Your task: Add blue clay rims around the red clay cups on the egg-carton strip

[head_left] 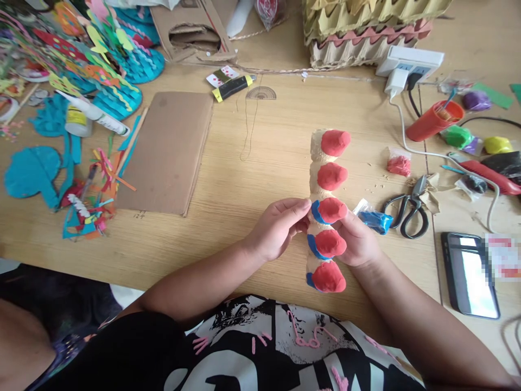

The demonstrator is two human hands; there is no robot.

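Observation:
Between my two hands is an egg carton strip (321,190), a row of several cups cut from a carton. Red clay covers the cup tops, and blue clay runs along the left side of the cups nearest me. My left hand (280,225) pinches the strip's left edge near its middle, thumb on top. On the opposite edge my right hand (360,239) grips it at about the same height, its fingers partly hidden behind the strip. A bag of blue clay (376,221) and black-handled scissors (411,209) lie just right of my right hand.
Left of my hands lies a cardboard sheet (169,152), with blue paper crafts (32,171) beyond it. A utility knife (233,88) rests behind. To the right are a red cup (433,120), a power strip (411,62) with a trailing cable, and a phone (470,274). Egg trays (366,32) are stacked behind.

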